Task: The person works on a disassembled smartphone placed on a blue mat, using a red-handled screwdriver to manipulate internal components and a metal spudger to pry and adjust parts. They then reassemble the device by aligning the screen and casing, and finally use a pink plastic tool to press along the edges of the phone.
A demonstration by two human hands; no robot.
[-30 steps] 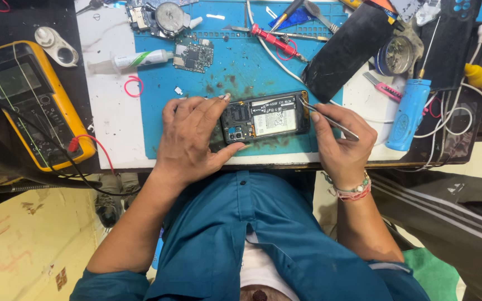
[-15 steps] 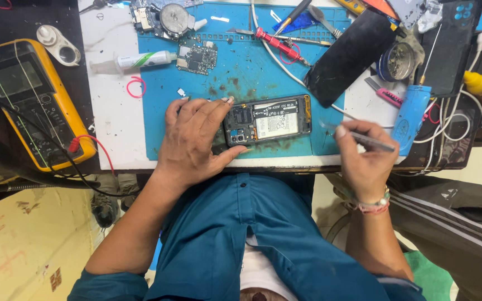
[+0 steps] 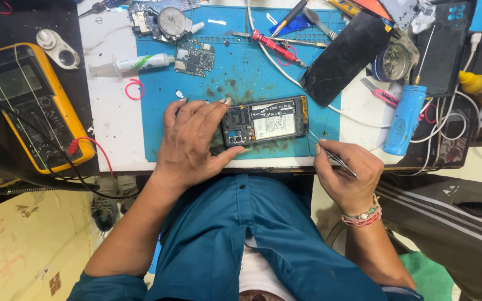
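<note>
The left hand (image 3: 191,142) lies spread and pressed flat over one end of the opened phone (image 3: 266,121), pinning it to the blue mat (image 3: 235,61) near the table's front edge. The right hand (image 3: 346,177) pinches tweezers (image 3: 330,153), whose tips sit just beside the phone's other end. If the tips slip or dig in, they might scratch the exposed board or battery; should the left hand ease, the phone might skid off the edge.

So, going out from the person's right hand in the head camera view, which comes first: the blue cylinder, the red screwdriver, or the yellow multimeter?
From the right hand:
1. Blue cylinder, just above it at the mat's right edge.
2. Red screwdriver, up near the mat's top.
3. Yellow multimeter, far across on the left side.
</note>
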